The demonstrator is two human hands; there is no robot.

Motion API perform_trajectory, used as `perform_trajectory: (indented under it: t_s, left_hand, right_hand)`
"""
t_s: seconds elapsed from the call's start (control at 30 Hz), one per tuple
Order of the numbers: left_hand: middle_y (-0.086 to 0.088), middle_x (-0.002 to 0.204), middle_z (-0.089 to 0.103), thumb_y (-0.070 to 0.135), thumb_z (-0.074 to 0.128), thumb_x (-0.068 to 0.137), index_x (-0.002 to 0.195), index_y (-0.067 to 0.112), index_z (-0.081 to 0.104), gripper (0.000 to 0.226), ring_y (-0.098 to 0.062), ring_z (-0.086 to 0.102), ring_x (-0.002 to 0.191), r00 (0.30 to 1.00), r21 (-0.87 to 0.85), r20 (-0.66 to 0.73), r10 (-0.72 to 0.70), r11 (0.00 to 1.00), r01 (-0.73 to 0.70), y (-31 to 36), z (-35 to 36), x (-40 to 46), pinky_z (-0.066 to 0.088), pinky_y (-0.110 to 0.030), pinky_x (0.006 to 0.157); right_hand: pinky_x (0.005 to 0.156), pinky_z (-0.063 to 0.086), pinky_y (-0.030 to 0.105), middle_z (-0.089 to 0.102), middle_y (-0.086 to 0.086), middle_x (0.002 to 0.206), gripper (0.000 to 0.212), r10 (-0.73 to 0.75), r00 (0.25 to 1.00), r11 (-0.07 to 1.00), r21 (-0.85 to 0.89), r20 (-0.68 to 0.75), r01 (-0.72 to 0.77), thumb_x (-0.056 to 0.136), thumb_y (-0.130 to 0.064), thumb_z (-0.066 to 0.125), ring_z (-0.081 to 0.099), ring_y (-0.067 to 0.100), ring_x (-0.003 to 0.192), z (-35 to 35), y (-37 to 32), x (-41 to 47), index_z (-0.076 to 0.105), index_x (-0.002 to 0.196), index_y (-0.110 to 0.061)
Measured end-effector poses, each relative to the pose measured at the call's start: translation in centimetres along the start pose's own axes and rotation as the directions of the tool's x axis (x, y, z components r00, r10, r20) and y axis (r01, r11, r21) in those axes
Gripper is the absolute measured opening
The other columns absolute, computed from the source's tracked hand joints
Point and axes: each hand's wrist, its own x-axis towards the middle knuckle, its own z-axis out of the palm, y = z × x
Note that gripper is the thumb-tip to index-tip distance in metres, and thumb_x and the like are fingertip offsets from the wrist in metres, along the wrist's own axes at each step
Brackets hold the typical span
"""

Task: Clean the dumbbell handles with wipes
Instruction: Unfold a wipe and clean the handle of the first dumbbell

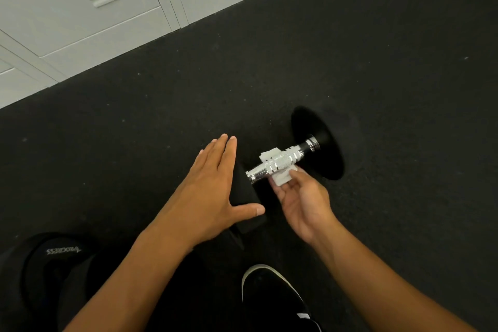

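A dumbbell [283, 167] lies on the dark floor [404, 89], a little below the middle of the view. It has a shiny silver handle [280, 163] with a rough, bumpy part in the middle. At each end is a black weight. The far weight [318, 143] is round and sits up and to the right. The near weight [248, 205] is mostly under the left hand [207, 194]. The left hand is open and flat, with the fingers straight and close together and the thumb sticking out to the right. The palm rests on top of the near weight. The right hand [301, 202] comes in from the bottom right. Its thumb and fingers pinch a small white wipe [280, 176]. The wipe is pressed against the underside of the handle, and a bit of white also shows on the far side of the handle, so the wipe seems to wrap around it. Both arms are bare. Pale gray lockers [94, 8] stand along the top left, where the floor ends. One locker door has slots in it. At the bottom, a black shoe [272, 296] with a white edge rests on the floor between the arms. At the bottom left is a second black weight [56, 264] with white writing on it, well apart from the dumbbell being wiped.
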Motion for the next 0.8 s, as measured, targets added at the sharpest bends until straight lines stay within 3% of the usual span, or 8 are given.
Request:
perform_trajectory:
  t_s: [0.1,0.17,0.3,0.4,0.47,0.53,0.63,0.8]
  left_hand:
    - [0.005,0.168,-0.018,0.073,0.064,0.077,0.157,0.020,-0.020,0.127,-0.011,-0.015,0.153,0.999,-0.042,-0.033,0.011,0.999,-0.013,-0.2,0.4,0.0,-0.006,-0.027,0.122]
    - [0.005,0.168,-0.015,0.072,0.066,0.076,0.158,0.021,-0.017,0.127,-0.012,-0.013,0.154,0.998,-0.074,-0.057,0.019,0.997,-0.023,-0.4,0.9,0.0,-0.002,-0.030,0.125]
    - [0.005,0.168,-0.007,0.070,0.069,0.075,0.159,0.022,-0.009,0.125,-0.013,-0.008,0.154,0.992,-0.119,-0.126,0.027,0.992,-0.043,-0.7,1.9,0.0,0.007,-0.037,0.127]
    - [0.006,0.167,-0.003,0.069,0.071,0.073,0.160,0.023,-0.003,0.123,-0.013,-0.005,0.153,0.990,-0.139,-0.142,0.020,0.989,-0.040,-0.7,2.2,0.2,0.011,-0.038,0.127]
    - [0.007,0.167,0.000,0.069,0.072,0.071,0.160,0.023,0.000,0.123,-0.013,-0.002,0.153,0.988,-0.159,-0.153,0.015,0.987,-0.040,-0.8,2.3,0.3,0.015,-0.040,0.126]
    - [0.006,0.167,0.001,0.070,0.071,0.071,0.160,0.024,0.001,0.123,-0.015,-0.001,0.154,0.986,-0.157,-0.164,0.019,0.987,-0.045,-0.8,2.4,0.2,0.017,-0.042,0.126]
    - [0.005,0.167,0.000,0.071,0.069,0.072,0.160,0.022,0.000,0.122,-0.016,-0.001,0.154,0.986,-0.139,-0.164,0.018,0.989,-0.041,-0.8,2.5,0.1,0.017,-0.043,0.126]
    - [0.003,0.167,0.001,0.070,0.069,0.071,0.160,0.021,0.002,0.122,-0.017,0.000,0.153,0.985,-0.135,-0.173,0.020,0.990,-0.044,-0.8,2.6,0.2,0.016,-0.042,0.126]
  right_hand:
    - [0.104,0.052,0.043,0.069,0.022,0.125,0.025,-0.072,0.990,0.982,0.164,-0.120,0.092,0.104,0.000,0.040,0.067,0.029,0.116,-0.4,-1.7,1.0,0.065,0.109,0.000]
    - [0.107,0.049,0.046,0.067,0.023,0.127,0.027,-0.082,0.986,0.977,0.186,-0.143,0.108,0.104,0.002,0.038,0.065,0.031,0.120,-0.5,-2.5,1.4,0.063,0.113,0.000]
    - [0.106,0.050,0.041,0.069,0.020,0.127,0.035,-0.037,0.998,0.999,-0.024,-0.058,0.035,0.105,0.001,0.035,0.064,0.030,0.121,-0.1,0.3,0.8,0.060,0.130,0.000]
    - [0.108,0.049,0.042,0.069,0.022,0.126,0.033,0.083,0.995,0.983,-0.170,0.055,-0.072,0.105,-0.002,0.037,0.064,0.032,0.122,-0.2,2.2,0.1,0.062,0.127,0.001]
    - [0.106,0.051,0.042,0.069,0.023,0.124,0.032,0.066,0.997,0.991,-0.116,0.045,-0.060,0.104,0.000,0.038,0.066,0.032,0.119,-0.3,1.7,0.3,0.063,0.123,0.002]
    - [0.104,0.052,0.041,0.068,0.023,0.126,0.033,-0.004,1.000,0.998,0.060,-0.028,0.005,0.103,0.002,0.037,0.066,0.031,0.117,-0.4,0.2,1.0,0.062,0.125,0.001]
    - [0.109,0.048,0.046,0.065,0.023,0.129,0.030,-0.080,0.987,0.976,0.190,-0.142,0.107,0.103,0.005,0.036,0.065,0.031,0.117,-0.5,-2.1,1.7,0.062,0.115,-0.001]
    - [0.110,0.048,0.045,0.068,0.024,0.126,0.032,-0.009,0.996,0.998,-0.064,-0.086,0.004,0.105,0.002,0.035,0.066,0.033,0.118,0.7,1.1,0.0,0.062,0.121,0.000]
